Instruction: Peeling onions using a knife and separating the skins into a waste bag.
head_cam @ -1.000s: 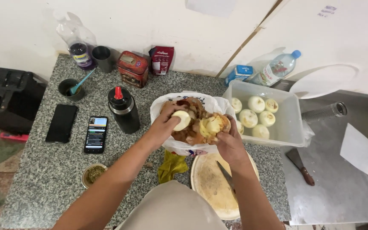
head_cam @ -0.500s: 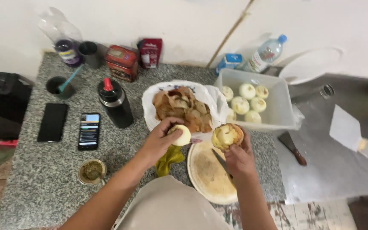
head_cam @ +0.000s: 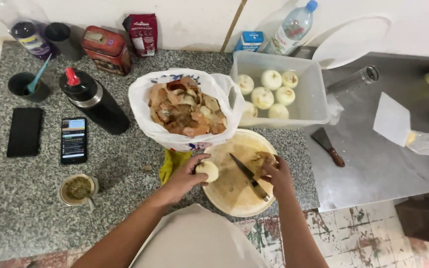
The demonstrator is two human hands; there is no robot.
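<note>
My left hand (head_cam: 185, 174) holds a pale peeled onion half (head_cam: 207, 170) at the left edge of the round wooden cutting board (head_cam: 234, 191). Over the board's right side, my right hand (head_cam: 276, 174) grips another onion piece (head_cam: 261, 160) with brown skin on it. A knife (head_cam: 249, 176) lies on the board between my two hands. Just behind the board stands a white plastic bag (head_cam: 147, 116) full of brown onion peels (head_cam: 184, 108). To its right, a clear plastic tub (head_cam: 310, 94) holds several peeled white onions (head_cam: 271, 78).
A black flask (head_cam: 95, 103), a lit phone (head_cam: 73, 140), a dark phone (head_cam: 25, 132) and a small cup of green paste (head_cam: 78, 188) sit on the granite counter (head_cam: 21, 203) to the left. A yellow cloth (head_cam: 174, 162) lies beside the board. A scraper (head_cam: 327, 146) rests on the steel surface at right.
Both hands came away from the peel bag toward me, each carrying an onion piece, and are now down over the cutting board. The view shifted accordingly.
</note>
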